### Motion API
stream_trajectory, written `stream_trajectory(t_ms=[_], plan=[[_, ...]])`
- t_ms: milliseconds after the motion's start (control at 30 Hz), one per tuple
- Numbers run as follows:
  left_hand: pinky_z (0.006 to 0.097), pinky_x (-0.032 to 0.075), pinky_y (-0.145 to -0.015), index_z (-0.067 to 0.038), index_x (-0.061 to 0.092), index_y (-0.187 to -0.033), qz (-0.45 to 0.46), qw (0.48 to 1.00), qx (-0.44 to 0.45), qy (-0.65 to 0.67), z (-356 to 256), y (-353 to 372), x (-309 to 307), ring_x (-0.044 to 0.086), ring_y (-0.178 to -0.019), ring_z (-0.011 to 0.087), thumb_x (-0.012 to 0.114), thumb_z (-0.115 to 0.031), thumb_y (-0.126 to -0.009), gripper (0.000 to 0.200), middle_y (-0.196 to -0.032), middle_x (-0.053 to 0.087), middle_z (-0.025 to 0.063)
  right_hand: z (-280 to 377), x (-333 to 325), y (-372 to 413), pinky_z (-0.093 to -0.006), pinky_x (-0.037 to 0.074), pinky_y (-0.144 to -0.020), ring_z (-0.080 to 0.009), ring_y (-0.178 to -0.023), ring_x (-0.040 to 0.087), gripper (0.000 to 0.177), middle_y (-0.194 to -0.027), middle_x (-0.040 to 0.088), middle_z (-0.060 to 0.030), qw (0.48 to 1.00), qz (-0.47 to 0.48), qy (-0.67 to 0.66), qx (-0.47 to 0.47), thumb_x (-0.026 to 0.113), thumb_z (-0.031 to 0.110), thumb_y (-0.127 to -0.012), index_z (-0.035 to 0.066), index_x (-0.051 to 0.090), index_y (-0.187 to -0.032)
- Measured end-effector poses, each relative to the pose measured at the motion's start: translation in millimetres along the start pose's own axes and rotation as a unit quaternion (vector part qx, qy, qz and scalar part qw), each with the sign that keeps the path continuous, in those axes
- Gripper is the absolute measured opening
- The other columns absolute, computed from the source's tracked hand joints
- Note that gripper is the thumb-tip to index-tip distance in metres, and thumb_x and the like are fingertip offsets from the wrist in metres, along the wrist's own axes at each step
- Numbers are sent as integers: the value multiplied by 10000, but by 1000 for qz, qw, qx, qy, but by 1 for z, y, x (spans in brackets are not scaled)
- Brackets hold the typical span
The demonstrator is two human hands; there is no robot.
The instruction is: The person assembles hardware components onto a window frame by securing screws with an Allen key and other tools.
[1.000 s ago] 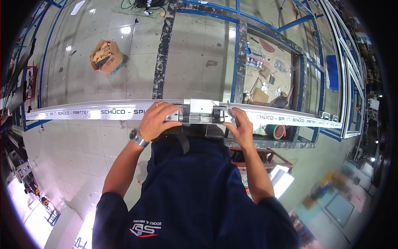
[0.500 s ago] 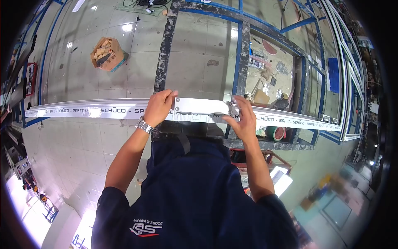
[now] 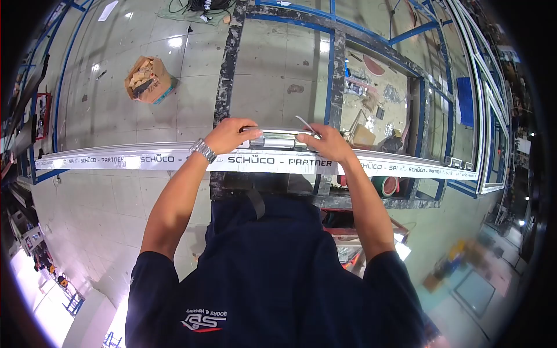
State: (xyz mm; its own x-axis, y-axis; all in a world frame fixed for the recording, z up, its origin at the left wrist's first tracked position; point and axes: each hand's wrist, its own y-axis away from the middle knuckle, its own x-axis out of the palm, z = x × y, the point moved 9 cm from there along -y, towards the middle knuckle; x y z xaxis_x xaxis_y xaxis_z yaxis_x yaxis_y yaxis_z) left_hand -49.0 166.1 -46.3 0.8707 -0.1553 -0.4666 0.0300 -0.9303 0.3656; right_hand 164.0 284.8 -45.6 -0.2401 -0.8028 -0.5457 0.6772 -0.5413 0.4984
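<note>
Nearest the body runs the long white bar (image 3: 281, 162), its printed film facing the person; a careless edge of metal could scuff that film. At its far edge sits the metal fitting (image 3: 279, 142), gripped by the left hand (image 3: 229, 136) at one end and the right hand (image 3: 326, 143) at the other, thumbs pressing on it. Uneven pressure might tilt it, and a fingertip could get nipped against the bar. Whether it is seated is unclear. Beyond, between the dark rails (image 3: 224, 87), a slip could drop it onto the floor (image 3: 272, 55).
</note>
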Motion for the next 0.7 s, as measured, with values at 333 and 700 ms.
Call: stream_trajectory(t_ms=[333,700], plan=[[320,503,-775,-23,699,-1160,44,995,-70,47,34,-7,17,658,-818,188,646,-425,-947,458,-939,729,124,0,3,-22,-417,500,-876,-361,-964,686,649,-977,716,-227,993,98,45,50,661,608,-834,17,728,-1094],[342,534,-731,-35,618,-1121,-115,988,102,-14,-50,65,-13,659,-814,264,835,-269,-779,468,-1012,675,123,68,-23,63,-409,550,-687,-334,-825,675,506,-933,648,-143,964,-107,144,-197,841,353,-751,-4,645,-1051]])
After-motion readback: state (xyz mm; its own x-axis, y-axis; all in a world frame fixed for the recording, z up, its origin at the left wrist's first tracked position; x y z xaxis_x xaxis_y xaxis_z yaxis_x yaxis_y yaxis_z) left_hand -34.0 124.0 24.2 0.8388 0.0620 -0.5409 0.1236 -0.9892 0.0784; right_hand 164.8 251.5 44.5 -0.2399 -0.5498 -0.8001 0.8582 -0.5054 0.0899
